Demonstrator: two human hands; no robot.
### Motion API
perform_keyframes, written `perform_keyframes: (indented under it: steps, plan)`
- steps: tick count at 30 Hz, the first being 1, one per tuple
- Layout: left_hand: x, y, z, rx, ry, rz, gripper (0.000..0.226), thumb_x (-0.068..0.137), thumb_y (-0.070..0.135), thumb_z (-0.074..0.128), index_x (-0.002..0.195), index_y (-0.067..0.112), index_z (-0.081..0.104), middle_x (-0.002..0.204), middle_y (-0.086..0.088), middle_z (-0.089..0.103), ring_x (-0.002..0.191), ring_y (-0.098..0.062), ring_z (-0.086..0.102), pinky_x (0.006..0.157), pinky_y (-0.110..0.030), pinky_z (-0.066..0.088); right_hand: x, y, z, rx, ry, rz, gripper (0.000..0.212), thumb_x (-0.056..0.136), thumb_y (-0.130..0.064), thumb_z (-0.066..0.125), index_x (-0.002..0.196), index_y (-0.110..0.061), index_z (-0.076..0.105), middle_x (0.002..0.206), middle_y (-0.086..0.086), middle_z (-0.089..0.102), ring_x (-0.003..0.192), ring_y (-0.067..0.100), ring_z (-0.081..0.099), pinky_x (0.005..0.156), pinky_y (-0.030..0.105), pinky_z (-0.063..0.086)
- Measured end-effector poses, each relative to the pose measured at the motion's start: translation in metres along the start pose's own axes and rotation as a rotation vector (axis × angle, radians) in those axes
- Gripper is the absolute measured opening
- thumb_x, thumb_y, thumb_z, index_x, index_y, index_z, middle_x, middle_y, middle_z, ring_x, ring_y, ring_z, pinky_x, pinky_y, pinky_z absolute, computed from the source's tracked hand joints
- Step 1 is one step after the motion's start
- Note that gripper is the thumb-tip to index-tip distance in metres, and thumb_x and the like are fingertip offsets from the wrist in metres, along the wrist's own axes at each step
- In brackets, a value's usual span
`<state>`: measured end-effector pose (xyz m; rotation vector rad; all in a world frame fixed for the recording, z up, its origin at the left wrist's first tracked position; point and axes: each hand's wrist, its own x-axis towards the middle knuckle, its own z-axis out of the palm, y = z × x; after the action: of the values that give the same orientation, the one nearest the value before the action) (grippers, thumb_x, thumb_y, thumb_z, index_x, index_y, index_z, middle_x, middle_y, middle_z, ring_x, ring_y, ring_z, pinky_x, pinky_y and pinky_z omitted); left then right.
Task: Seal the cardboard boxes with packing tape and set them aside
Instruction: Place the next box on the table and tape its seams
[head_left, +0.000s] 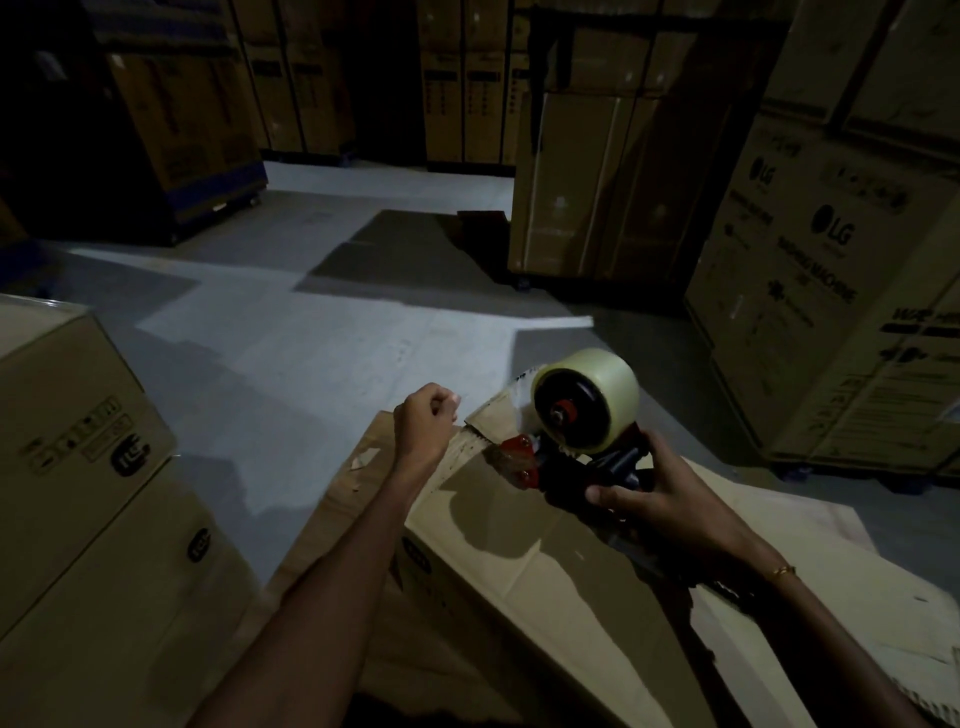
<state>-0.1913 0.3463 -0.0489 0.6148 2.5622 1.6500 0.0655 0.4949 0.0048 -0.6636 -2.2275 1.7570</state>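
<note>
Left hand (423, 418) pinching the free tape end (485, 410) in curled fingers, just past the far edge of the cardboard box (519, 545). Right hand (660, 501) gripping the handle of the tape dispenser (566, 457), fingers wrapped round it, roll (587, 397) standing above. Dispenser head sitting on the box top near its far edge; box lying on the floor (311, 338), close in front, tilted in view.

Risks, judged:
- Tape strip looking crumpled and twisted between pinch and dispenser; likely folding onto itself and sticking badly, or laying wrinkled over the seam.
- Pulling with slack tension possibly tearing the strip at the cutter or letting it snap back onto the roll.
- Anchoring so close to the edge possibly leaving too little overhang on the far face, so lifting later.
- Fingers near the toothed blade: cut hazard.

Hard to make out:
- Lighting very dim; seam line barely readable.
- Far face of the box hidden; flap closure there unknown.
- Near end of the box cut off at the bottom edge.
- Loose cardboard sheet (831, 587) under the right forearm, extent unclear.
- Second carton (78, 441) at left, partly cut off.
</note>
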Motion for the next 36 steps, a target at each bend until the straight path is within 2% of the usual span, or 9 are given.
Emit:
perform_keyframes:
  steps: [4,6,14,21,25,27,30,34,36]
  plan:
    - [0.0,-0.005,0.005,0.079,-0.025,0.023,0.019,0.096,0.017,0.068,0.079,0.007,0.067,0.075,-0.002,0.069,0.077,-0.02,0.067,0.067,-0.03,0.049,0.0,0.003,-0.004,0.037,-0.01,0.024,0.064,0.082,-0.01,0.083,0.132,-0.028,0.047,0.113,0.003,0.075,0.101,0.015,0.074,0.075,0.03,0.06]
    - [0.001,-0.007,0.006,0.123,-0.04,0.022,0.02,0.096,0.017,0.068,0.08,0.006,0.068,0.077,-0.005,0.07,0.081,-0.023,0.067,0.067,-0.029,0.046,0.0,0.006,-0.003,0.039,-0.017,0.036,0.065,0.082,-0.01,0.083,0.133,-0.027,0.046,0.113,0.005,0.074,0.102,0.017,0.074,0.079,0.035,0.062]
    - [0.002,-0.01,0.008,0.175,-0.09,-0.01,0.017,0.094,0.015,0.07,0.08,0.007,0.07,0.084,-0.008,0.074,0.086,-0.023,0.069,0.073,-0.03,0.049,0.005,0.017,-0.004,-0.009,-0.029,0.034,0.074,0.081,-0.017,0.086,0.139,-0.03,0.042,0.121,0.001,0.07,0.109,0.016,0.071,0.093,0.049,0.059]
    - [0.007,-0.009,0.01,0.188,-0.146,-0.1,0.015,0.095,0.019,0.069,0.084,0.01,0.074,0.09,-0.008,0.074,0.09,-0.024,0.067,0.072,-0.027,0.044,0.003,0.021,-0.003,-0.063,-0.033,0.006,0.078,0.08,-0.022,0.086,0.141,-0.033,0.039,0.122,-0.004,0.068,0.112,0.013,0.069,0.096,0.046,0.058]
    - [0.008,-0.013,0.011,0.254,-0.211,-0.125,0.022,0.097,0.026,0.064,0.076,0.024,0.068,0.094,-0.007,0.073,0.088,-0.027,0.067,0.069,-0.03,0.045,0.004,0.022,-0.003,-0.08,-0.024,0.0,0.078,0.08,-0.019,0.086,0.141,-0.033,0.039,0.119,-0.004,0.07,0.109,0.014,0.071,0.096,0.046,0.058]
    - [0.011,-0.018,0.007,0.281,-0.263,-0.148,0.02,0.098,0.028,0.062,0.082,0.026,0.073,0.098,-0.006,0.075,0.09,-0.028,0.068,0.073,-0.033,0.05,0.003,0.022,-0.002,-0.086,-0.022,-0.002,0.076,0.08,-0.019,0.086,0.139,-0.032,0.04,0.116,-0.006,0.071,0.109,0.013,0.071,0.096,0.046,0.057]
    - [0.016,-0.019,-0.001,0.212,-0.356,-0.176,0.013,0.096,0.019,0.066,0.097,0.013,0.078,0.097,-0.002,0.072,0.094,-0.02,0.067,0.073,-0.027,0.049,0.002,0.022,-0.002,-0.093,-0.025,-0.005,0.076,0.081,-0.017,0.085,0.14,-0.031,0.039,0.115,-0.007,0.071,0.109,0.013,0.071,0.096,0.045,0.058]
    - [0.012,-0.008,-0.003,0.321,-0.237,-0.151,0.005,0.092,0.017,0.069,0.088,0.02,0.07,0.086,0.005,0.066,0.075,-0.013,0.057,0.061,-0.027,0.042,0.004,0.022,-0.001,-0.13,-0.018,-0.017,0.08,0.081,-0.017,0.085,0.143,-0.03,0.036,0.117,-0.01,0.069,0.107,0.008,0.07,0.096,0.039,0.058]
    - [0.005,-0.002,0.001,0.385,-0.124,-0.105,0.013,0.095,0.013,0.062,0.091,0.02,0.071,0.095,-0.001,0.07,0.083,-0.021,0.061,0.067,-0.026,0.04,0.004,0.022,-0.001,-0.141,-0.019,-0.02,0.079,0.082,-0.018,0.085,0.143,-0.03,0.036,0.117,-0.009,0.069,0.107,0.008,0.07,0.094,0.038,0.058]
